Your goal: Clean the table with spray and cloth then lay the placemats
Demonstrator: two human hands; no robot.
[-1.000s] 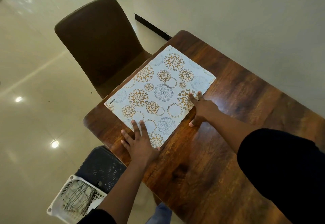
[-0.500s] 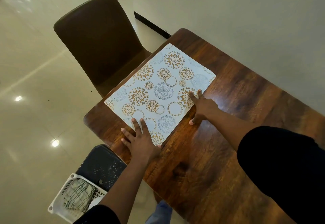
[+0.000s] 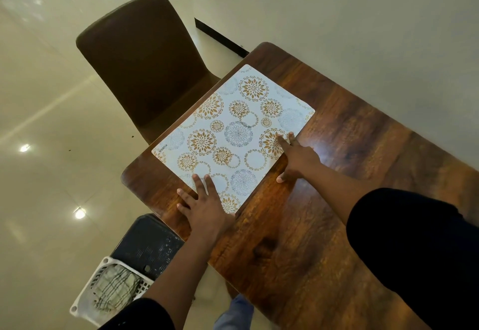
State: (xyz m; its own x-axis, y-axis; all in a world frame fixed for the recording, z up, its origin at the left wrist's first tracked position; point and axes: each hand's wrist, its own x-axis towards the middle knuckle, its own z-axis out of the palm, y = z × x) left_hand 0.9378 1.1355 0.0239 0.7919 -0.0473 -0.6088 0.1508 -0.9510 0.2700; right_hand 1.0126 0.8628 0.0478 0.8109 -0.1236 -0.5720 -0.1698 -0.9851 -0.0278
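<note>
— Where's the placemat (image 3: 233, 138)?

— Flat at the table (image 3: 337, 200) corner, in front of the chair (image 3: 140, 63).

— And the hands?

— Left hand (image 3: 204, 205) lies flat, fingers straight, on its near corner. Right hand (image 3: 298, 158) presses the near edge with fingers stretched out; its thumb seems to rest on bare wood.

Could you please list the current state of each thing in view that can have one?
placemat: flat on the table by the chair-side edge, both hands on it.
left hand: open, fingers straight on the placemat's near corner.
right hand: open, fingers pressing the placemat's right edge.
table: bare wood, glossy.
chair: upright, pushed in to the table.
white basket: on the floor, holding a checked cloth.
</note>
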